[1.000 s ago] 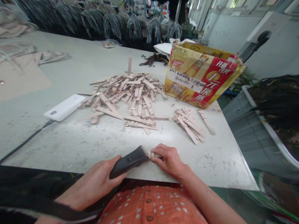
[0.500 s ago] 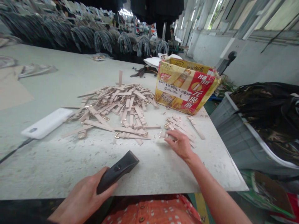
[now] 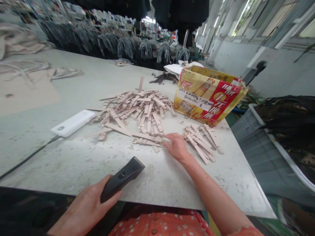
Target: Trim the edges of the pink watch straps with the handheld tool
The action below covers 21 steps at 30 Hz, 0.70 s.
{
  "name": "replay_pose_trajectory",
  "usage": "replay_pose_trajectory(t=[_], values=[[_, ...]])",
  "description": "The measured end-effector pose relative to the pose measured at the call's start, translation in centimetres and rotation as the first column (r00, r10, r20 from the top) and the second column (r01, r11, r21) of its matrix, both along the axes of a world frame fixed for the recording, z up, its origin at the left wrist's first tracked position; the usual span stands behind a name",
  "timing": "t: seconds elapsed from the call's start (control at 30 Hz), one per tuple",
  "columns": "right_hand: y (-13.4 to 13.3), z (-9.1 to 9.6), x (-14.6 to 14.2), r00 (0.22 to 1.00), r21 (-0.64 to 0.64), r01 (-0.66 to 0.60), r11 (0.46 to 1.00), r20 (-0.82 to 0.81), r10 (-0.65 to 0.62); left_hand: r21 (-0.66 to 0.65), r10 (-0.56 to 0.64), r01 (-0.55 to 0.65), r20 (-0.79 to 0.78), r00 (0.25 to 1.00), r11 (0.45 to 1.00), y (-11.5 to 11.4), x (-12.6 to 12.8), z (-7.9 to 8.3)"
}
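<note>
My left hand (image 3: 90, 203) is wrapped round a black hair clipper (image 3: 122, 178), its blade end pointing up and to the right above the table. At the near right edge of a heap of beige buckled straps (image 3: 137, 108), my right hand (image 3: 177, 147) has its thumb and index finger apart at the ends of the nearest straps (image 3: 147, 141). Its other fingers are partly hidden. Right of that hand lies a smaller group of beige straps (image 3: 200, 141), laid roughly side by side with their buckles toward the back.
A yellow and red cardboard box (image 3: 209, 95) stands behind the smaller group. A white device (image 3: 73, 123) with a black cable lies left of the heap. Beige fabric (image 3: 29, 88) covers the far left. A grey bin (image 3: 270, 141) with dark material stands beyond the table's right edge.
My right hand has left a strap with the group on the right and moved left to the heap's edge. My left hand still holds the clipper. The view has turned slightly left.
</note>
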State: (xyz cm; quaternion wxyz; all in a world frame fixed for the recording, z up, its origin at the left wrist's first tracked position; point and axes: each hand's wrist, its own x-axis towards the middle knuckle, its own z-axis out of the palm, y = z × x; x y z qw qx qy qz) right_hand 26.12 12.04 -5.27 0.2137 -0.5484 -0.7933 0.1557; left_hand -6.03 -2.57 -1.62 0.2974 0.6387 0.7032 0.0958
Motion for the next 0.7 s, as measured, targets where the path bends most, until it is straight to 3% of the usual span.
replay_pose_trajectory(t=[0.1,0.23,0.33,0.37,0.43,0.5,0.57,0.63,0.7], values=[[0.3,0.6,-3.4,0.997,-0.097,-0.019,0.995,0.076,0.026,-0.077,-0.007,0.008,0.012,1.000,0.997,-0.3,0.3,0.2],[0.4,0.6,-3.6,0.997,-0.090,0.023,0.996,0.069,-0.016,-0.092,0.015,-0.014,0.014,1.000,0.996,-0.7,0.0,-0.1],[-1.1,-0.1,-2.6,0.953,-0.119,0.115,0.986,-0.266,-0.144,-0.081,0.025,-0.023,0.028,0.999,0.996,-0.8,-0.3,-0.4],[-1.9,-0.3,-2.4,0.871,-0.176,0.145,0.974,-0.443,-0.210,-0.079,0.023,-0.020,0.032,0.999,0.997,-0.8,-0.4,-0.5],[-4.1,-0.7,-2.1,0.601,-0.347,0.141,0.927,-0.714,-0.359,-0.083,0.016,-0.013,0.033,0.999,0.996,-0.8,-0.4,-0.6],[-6.8,-0.9,-2.2,0.328,-0.505,0.080,0.859,-0.801,-0.501,-0.080,0.009,-0.006,0.038,0.999,0.997,-0.7,-0.3,-0.7],[-9.6,-0.8,-2.5,0.104,-0.607,0.038,0.794,-0.788,-0.607,-0.061,-0.004,0.007,0.049,0.999,0.998,-0.6,0.0,-0.7],[-12.3,-0.8,-2.9,-0.024,-0.678,-0.024,0.735,-0.735,-0.678,-0.039,-0.018,0.020,0.060,0.998,0.999,-0.5,0.2,-0.7],[-14.4,-1.1,-3.0,-0.005,-0.729,-0.122,0.673,-0.678,-0.735,-0.035,-0.025,0.027,0.064,0.998,0.999,-0.4,0.3,-0.6]])
